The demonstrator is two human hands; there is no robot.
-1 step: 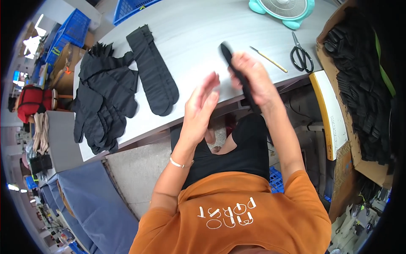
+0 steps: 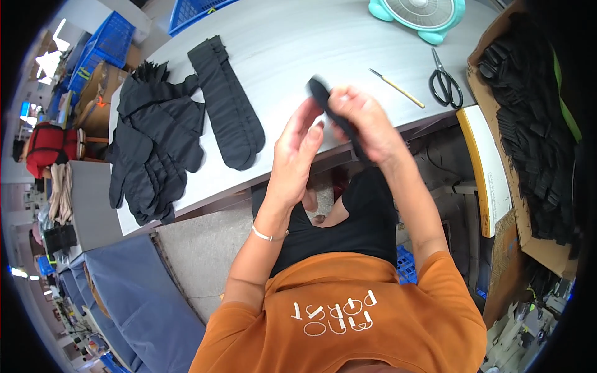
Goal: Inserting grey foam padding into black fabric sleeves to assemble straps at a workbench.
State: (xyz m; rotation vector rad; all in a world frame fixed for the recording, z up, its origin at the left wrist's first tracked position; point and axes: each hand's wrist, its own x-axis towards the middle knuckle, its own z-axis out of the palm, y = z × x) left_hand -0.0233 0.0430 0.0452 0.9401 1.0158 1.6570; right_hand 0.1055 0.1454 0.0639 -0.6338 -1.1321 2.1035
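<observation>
My right hand (image 2: 368, 124) is closed around a long, narrow black fabric strip (image 2: 319, 91), slanting over the table's near edge. Its upper end is rounded and a little blurred, and part of its length is hidden by my fingers. My left hand (image 2: 296, 149) is open, fingers extended and thumb apart, close beside that upper end; whether the fingertips touch it I cannot tell. To the left, a neat stack of black fabric strips (image 2: 227, 105) with rounded ends lies on the grey-white table (image 2: 283, 46). Beyond it is a loose heap of similar black pieces (image 2: 158, 130).
On the right lie black-handled scissors (image 2: 445, 87) and a thin yellow-handled tool (image 2: 398, 88). A turquoise fan (image 2: 435, 28) stands at the back. A cardboard box (image 2: 525, 233) full of black pieces is at far right, beside a white board with a yellow edge (image 2: 479, 171).
My right hand has come slightly left and down with the black strip, bringing its upper end close to my left fingers. My left hand has barely moved.
</observation>
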